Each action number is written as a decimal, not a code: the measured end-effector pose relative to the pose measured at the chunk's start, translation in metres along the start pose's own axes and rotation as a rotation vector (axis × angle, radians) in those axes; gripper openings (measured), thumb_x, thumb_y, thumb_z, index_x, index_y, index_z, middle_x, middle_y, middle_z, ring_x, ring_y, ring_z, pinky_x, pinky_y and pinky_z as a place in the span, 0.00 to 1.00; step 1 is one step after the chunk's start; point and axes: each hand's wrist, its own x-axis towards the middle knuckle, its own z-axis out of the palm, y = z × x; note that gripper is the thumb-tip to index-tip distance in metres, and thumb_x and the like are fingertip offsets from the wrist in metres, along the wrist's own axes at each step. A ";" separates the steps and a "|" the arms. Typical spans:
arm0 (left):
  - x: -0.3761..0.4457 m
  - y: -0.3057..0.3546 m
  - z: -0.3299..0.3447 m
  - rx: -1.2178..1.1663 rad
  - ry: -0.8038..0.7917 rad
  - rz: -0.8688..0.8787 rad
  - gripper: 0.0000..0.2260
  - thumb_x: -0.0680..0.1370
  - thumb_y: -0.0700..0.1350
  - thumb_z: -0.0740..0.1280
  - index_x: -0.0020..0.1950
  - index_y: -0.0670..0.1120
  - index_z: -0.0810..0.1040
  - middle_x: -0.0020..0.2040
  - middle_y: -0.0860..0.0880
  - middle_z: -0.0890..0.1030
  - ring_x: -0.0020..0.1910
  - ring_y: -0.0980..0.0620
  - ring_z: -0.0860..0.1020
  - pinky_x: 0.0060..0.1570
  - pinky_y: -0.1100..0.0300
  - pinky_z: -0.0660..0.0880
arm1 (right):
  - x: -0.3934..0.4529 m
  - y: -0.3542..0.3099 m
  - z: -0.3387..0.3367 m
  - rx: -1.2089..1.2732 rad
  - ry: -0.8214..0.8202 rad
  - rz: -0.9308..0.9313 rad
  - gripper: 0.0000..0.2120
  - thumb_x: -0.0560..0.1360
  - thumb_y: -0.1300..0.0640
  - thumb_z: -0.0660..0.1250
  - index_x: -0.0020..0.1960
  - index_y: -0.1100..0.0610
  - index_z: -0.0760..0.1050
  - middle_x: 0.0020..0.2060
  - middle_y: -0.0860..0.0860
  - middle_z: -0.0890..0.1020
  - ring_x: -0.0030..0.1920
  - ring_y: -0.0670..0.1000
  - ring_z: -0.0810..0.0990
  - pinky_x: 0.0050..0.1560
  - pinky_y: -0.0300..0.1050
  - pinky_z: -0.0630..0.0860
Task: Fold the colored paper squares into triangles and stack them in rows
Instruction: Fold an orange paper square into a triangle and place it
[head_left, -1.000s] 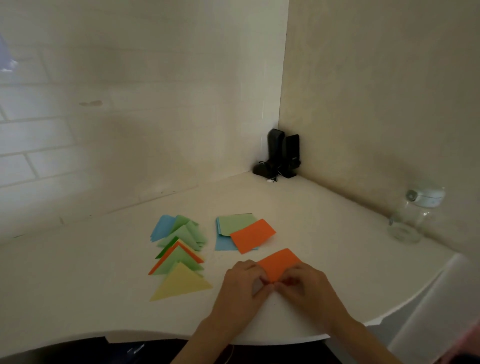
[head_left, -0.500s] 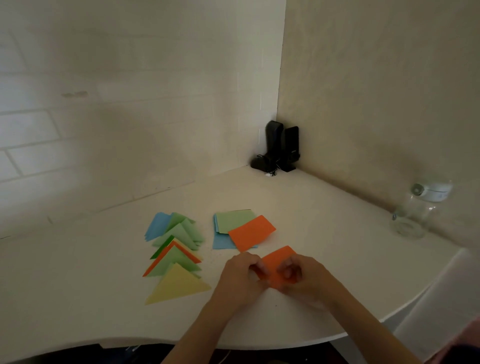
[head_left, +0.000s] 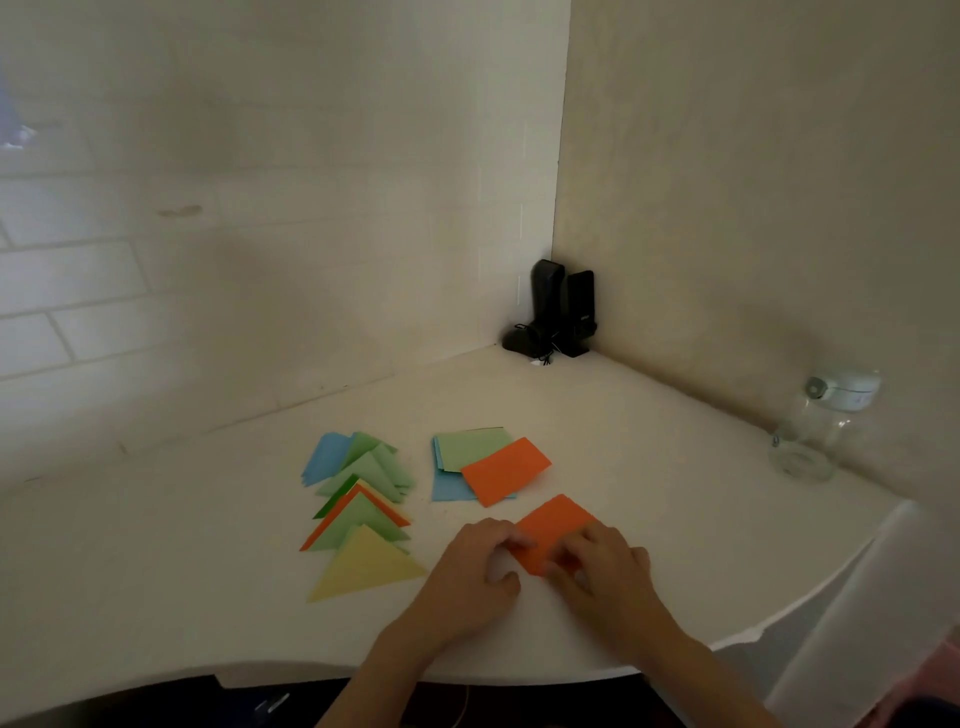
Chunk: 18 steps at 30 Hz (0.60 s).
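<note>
An orange paper square lies on the white table near its front edge. My left hand pinches its left corner and my right hand presses on its near right part; both fingers cover the near edge. Behind it lies a pile of unfolded squares, green and blue with an orange one on top. To the left runs a row of overlapping folded triangles, blue and green at the back, orange and green in the middle, a yellow triangle nearest.
Two black speakers stand in the wall corner at the back. A clear glass jar with a white lid sits at the right by the wall. The table's curved front edge runs just below my wrists.
The orange square has been lifted slightly and its near corner worked by both hands; my hands stay on it at about the same spot. The camera view shifted a little.
</note>
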 end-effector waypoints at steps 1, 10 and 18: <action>-0.004 0.001 0.000 0.023 0.022 0.026 0.17 0.67 0.44 0.64 0.53 0.61 0.72 0.52 0.63 0.73 0.54 0.62 0.70 0.55 0.71 0.64 | 0.000 -0.002 -0.001 -0.007 -0.005 -0.013 0.10 0.76 0.41 0.58 0.50 0.45 0.72 0.47 0.41 0.66 0.53 0.44 0.65 0.49 0.44 0.58; -0.016 0.003 -0.008 0.382 0.148 0.212 0.05 0.73 0.48 0.62 0.46 0.56 0.75 0.46 0.58 0.77 0.44 0.56 0.73 0.43 0.60 0.68 | 0.014 0.004 -0.021 0.069 -0.198 -0.221 0.28 0.63 0.30 0.46 0.51 0.43 0.73 0.52 0.37 0.72 0.56 0.40 0.68 0.60 0.48 0.62; -0.013 0.004 0.004 0.304 0.212 0.160 0.03 0.73 0.44 0.66 0.44 0.48 0.79 0.44 0.53 0.78 0.44 0.55 0.73 0.43 0.57 0.73 | -0.001 0.027 -0.002 0.161 0.074 -0.265 0.14 0.70 0.35 0.60 0.45 0.42 0.77 0.51 0.32 0.76 0.53 0.33 0.74 0.57 0.50 0.71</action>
